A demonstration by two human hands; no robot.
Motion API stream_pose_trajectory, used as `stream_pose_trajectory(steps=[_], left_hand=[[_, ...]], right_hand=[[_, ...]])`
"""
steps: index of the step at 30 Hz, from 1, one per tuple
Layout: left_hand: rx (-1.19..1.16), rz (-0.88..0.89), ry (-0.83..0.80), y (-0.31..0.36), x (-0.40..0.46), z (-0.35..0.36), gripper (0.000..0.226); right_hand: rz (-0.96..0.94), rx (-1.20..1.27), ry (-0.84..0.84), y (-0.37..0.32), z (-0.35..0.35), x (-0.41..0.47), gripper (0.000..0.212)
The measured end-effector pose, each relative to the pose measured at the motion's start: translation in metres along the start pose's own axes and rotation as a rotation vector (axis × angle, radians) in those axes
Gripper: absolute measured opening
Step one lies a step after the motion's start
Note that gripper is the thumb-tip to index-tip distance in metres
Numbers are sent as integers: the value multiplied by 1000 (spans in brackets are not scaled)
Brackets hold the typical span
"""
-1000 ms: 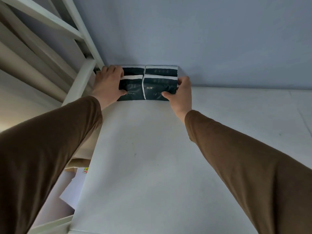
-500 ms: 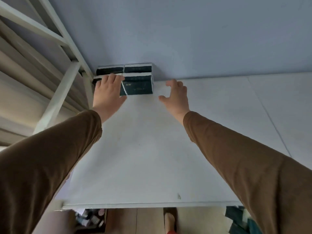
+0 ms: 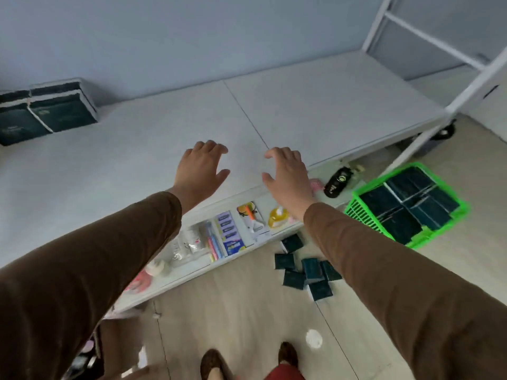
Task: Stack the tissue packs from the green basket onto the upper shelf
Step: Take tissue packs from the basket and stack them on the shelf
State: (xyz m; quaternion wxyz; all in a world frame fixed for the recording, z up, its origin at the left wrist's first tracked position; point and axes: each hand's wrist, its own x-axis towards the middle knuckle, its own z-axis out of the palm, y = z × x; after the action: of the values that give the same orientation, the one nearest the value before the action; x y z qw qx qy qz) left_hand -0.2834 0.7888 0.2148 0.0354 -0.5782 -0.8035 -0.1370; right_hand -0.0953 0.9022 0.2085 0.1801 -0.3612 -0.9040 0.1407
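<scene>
Both hands hover empty with fingers spread above the white upper shelf [image 3: 301, 105]: left hand [image 3: 201, 167], right hand [image 3: 288, 174]. Dark tissue packs [image 3: 49, 111] sit stacked against the wall at far left, leaving room alongside; more fill the green basket [image 3: 406, 205] on the floor

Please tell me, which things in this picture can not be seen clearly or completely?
- Stacked tissue packs on the upper shelf: head view, the left edge cuts them off; printing too small to read.
- Green basket: how many layers of packs, hidden by the top ones.
- Lower shelf items: partly covered by the upper shelf and the right hand; labels blurred.
</scene>
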Motion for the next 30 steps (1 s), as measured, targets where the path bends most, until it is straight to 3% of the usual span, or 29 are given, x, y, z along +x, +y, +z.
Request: stream_pose_trajectory(steps=[6, 13, 19, 30], left_hand=[[-27, 146, -56, 177, 19, 54, 46], [-56, 145, -192, 353, 44, 144, 50], [-154, 101, -282, 444, 75, 212, 47], [-223, 84, -458, 551, 183, 342, 51]], right_hand=[[175, -70, -2, 157, -69, -87, 34], [240, -91, -106, 333, -119, -160, 38], [364, -50, -170, 453, -134, -170, 37], [652, 86, -245, 647, -123, -134, 42]])
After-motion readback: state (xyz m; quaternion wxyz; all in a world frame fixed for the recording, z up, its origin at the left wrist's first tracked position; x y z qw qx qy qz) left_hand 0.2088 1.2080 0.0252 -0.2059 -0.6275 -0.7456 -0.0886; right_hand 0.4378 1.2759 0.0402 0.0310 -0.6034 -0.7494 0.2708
